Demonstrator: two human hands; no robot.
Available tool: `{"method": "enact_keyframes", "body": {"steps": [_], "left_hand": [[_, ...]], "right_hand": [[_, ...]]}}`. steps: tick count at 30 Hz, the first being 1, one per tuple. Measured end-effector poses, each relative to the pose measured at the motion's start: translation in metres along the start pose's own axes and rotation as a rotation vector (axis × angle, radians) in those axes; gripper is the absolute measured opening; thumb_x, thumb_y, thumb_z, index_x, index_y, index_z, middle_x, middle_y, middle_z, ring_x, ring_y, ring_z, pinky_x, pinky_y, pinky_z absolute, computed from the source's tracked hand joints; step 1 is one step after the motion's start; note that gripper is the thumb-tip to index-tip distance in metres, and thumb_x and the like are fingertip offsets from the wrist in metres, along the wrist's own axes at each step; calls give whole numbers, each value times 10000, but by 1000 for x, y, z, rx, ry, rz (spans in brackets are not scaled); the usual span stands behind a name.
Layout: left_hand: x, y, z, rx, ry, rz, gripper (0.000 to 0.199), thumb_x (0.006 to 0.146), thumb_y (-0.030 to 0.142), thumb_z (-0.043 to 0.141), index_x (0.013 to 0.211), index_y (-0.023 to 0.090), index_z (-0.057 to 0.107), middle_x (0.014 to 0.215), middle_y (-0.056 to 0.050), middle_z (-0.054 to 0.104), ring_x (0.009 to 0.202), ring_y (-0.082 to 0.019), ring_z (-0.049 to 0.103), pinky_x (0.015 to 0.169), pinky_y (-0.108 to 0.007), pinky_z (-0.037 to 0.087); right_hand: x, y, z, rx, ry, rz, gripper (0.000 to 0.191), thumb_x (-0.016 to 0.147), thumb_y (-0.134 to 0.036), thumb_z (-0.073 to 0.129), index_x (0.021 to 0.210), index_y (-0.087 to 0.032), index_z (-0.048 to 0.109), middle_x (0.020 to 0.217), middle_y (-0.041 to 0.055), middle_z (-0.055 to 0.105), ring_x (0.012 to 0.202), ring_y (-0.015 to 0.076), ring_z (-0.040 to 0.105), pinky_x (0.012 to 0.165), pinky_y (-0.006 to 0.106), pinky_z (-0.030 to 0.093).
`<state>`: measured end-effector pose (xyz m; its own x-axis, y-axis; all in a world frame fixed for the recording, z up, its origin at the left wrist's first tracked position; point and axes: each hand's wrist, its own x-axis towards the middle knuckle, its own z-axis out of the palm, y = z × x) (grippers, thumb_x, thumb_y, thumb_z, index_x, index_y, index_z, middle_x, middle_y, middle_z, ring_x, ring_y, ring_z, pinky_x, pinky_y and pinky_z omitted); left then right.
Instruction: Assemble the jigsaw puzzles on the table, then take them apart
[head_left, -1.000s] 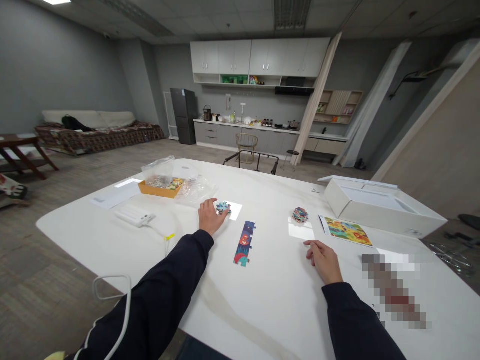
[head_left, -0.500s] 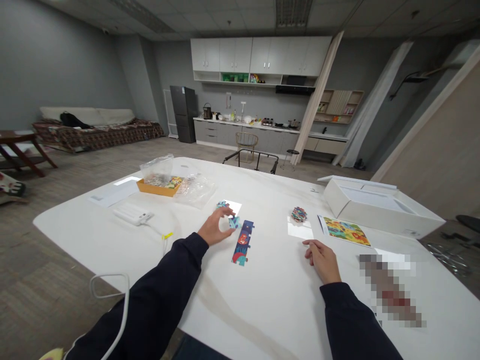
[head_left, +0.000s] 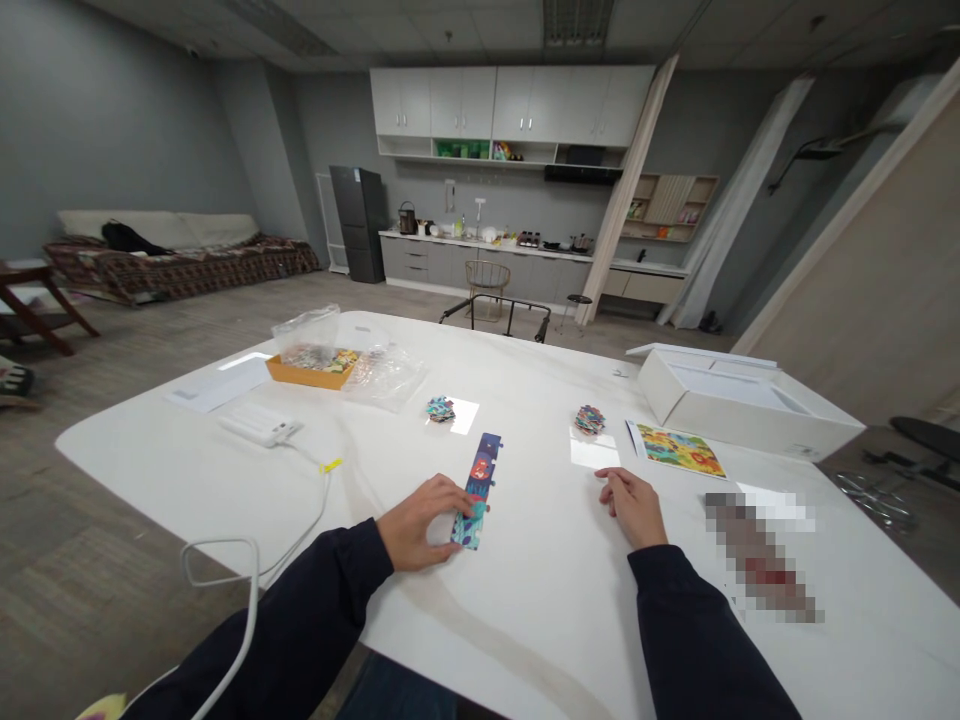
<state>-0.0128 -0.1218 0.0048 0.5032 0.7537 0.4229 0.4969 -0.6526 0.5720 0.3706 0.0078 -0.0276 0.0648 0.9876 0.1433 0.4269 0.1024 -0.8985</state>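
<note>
My left hand (head_left: 426, 520) grips a teal puzzle piece (head_left: 468, 530) between thumb and fingers, at the near end of a joined strip of puzzle pieces (head_left: 482, 467). The piece lies against the strip's lower edge. My right hand (head_left: 634, 505) rests on the white table to the right, fingers loosely bent and apart, holding nothing. One pile of puzzle pieces (head_left: 440, 409) lies beyond the strip, and another pile (head_left: 590, 419) sits just beyond my right hand.
An orange box (head_left: 311, 372) with pieces and clear plastic stands at the back left. A white power bank (head_left: 259, 427) with a cable lies at left. A picture card (head_left: 679, 450) and a white box (head_left: 750, 405) are at right. A blurred patch covers something near my right arm.
My left hand has moved toward me with the teal piece, from above the table left of the strip to the strip's near end. The view has shifted slightly; my right hand keeps its pose.
</note>
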Motion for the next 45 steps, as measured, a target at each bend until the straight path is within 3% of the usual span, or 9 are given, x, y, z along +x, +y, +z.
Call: {"method": "enact_keyframes", "body": {"steps": [7, 12, 16, 21, 26, 30, 38, 41, 45], "left_hand": [[-5, -2, 3, 20, -16, 50, 271, 802, 199, 710, 1059, 276, 748, 1098, -84, 744, 1062, -267, 600, 935, -462, 533], [-5, 3, -1, 54, -3, 49, 248, 826, 251, 708, 1072, 272, 723, 1166, -101, 704, 1095, -277, 606, 963, -469, 523], [9, -17, -10, 173, 297, -116, 191, 889, 253, 618, 1078, 228, 631, 1075, -100, 669, 1036, -263, 614, 940, -445, 520], [53, -74, -20, 468, 639, -380, 347, 847, 292, 670, 1161, 214, 545, 1140, -103, 634, 1098, -304, 584, 981, -485, 481], [87, -114, -23, 606, 775, -578, 520, 784, 431, 755, 1188, 194, 528, 1163, -129, 645, 1103, -356, 586, 942, -501, 475], [91, -125, -22, 600, 784, -609, 450, 824, 461, 719, 1155, 206, 551, 1054, -111, 686, 1016, -343, 614, 879, -479, 479], [89, -116, -26, 518, 780, -566, 376, 825, 383, 724, 1127, 228, 562, 1099, -104, 689, 1061, -339, 602, 911, -496, 488], [88, -98, -27, 412, 765, -408, 379, 812, 277, 717, 1150, 229, 553, 1124, -90, 668, 1095, -298, 595, 977, -475, 498], [76, -58, -24, 248, 673, -183, 450, 835, 225, 686, 1258, 239, 534, 1215, -93, 630, 1187, -264, 578, 1028, -443, 500]], "right_hand": [[-1, -2, 0, -3, -9, -3, 387, 844, -485, 510, 921, -170, 722, 577, 8, 641, 431, 142, 517, 493, 271, 418], [-1, -3, 0, -8, -11, 5, 400, 834, -503, 521, 915, -171, 731, 575, 14, 641, 435, 148, 518, 498, 278, 427], [-1, -2, 0, -15, -15, 10, 393, 847, -489, 509, 930, -174, 728, 580, 8, 639, 437, 147, 520, 503, 277, 429], [-1, 0, 0, -31, -13, -6, 386, 845, -487, 509, 930, -180, 728, 581, 3, 642, 433, 146, 512, 502, 280, 424], [0, 4, 0, -6, -2, -7, 394, 829, -509, 525, 912, -181, 726, 566, 1, 630, 433, 154, 522, 491, 285, 425], [3, 9, 0, -6, -16, -8, 403, 835, -524, 518, 932, -193, 727, 573, -2, 632, 422, 156, 516, 472, 288, 415], [5, 15, 1, -12, -24, 11, 419, 838, -531, 513, 968, -188, 714, 586, -2, 633, 440, 160, 518, 481, 290, 403], [4, 13, 0, 0, -23, 4, 424, 836, -535, 514, 966, -182, 710, 586, -1, 627, 440, 159, 516, 481, 290, 403], [4, 11, 0, 3, -27, 10, 417, 845, -527, 508, 966, -182, 709, 590, -7, 623, 442, 153, 517, 486, 284, 410]]}}
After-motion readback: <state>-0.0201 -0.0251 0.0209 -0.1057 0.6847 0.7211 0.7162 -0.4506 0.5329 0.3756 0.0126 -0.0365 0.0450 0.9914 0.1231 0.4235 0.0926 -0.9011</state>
